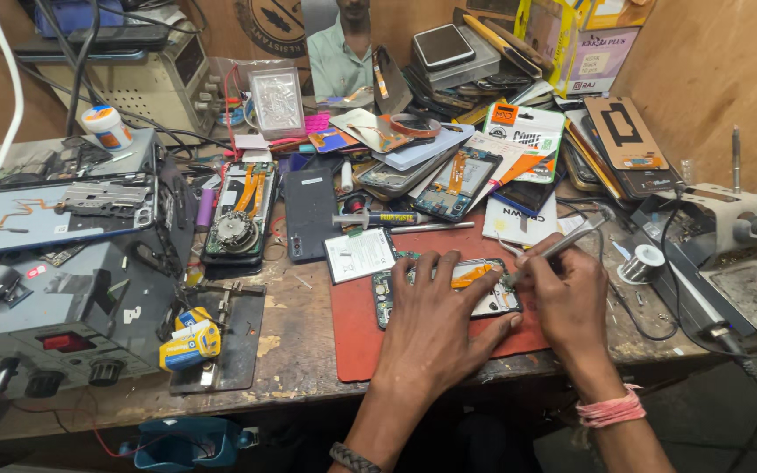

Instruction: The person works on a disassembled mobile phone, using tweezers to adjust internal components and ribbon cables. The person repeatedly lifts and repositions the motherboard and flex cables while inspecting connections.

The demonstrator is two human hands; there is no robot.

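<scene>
While we look down at the bench (308, 333), our two hands meet over an opened phone (445, 286) lying on a red mat (357, 337) at the centre of the view. Starting at nine o'clock, a grey power supply box (54, 307) sits with a stripped phone panel (54, 215) on top of it; toward seven o'clock a small yellow and blue tool (188, 342) rests on a dark metal plate (225, 337). At about eleven o'clock from the mat lies another opened handset (238, 215) with a round coil showing, and beside it a dark back cover (310, 213).

Our left hand (435, 328) lies flat with its fingers (435, 267) spread, pressing on the near half of the opened phone, not clamped round anything. At three o'clock from it our right hand (567, 293) has its fingers closed on a slim metal tool (562, 245), seemingly tweezers, whose tip reaches the phone's right end near an orange flex strip (470, 276). At three o'clock past that stands a soldering station (729, 219).

We judge the opened phone light, stiff and flat, yet fragile: the board and flex would tear or crack under force. Holding it by the frame edges or pinning it flat on the mat looks safest, keeping off the exposed parts
</scene>
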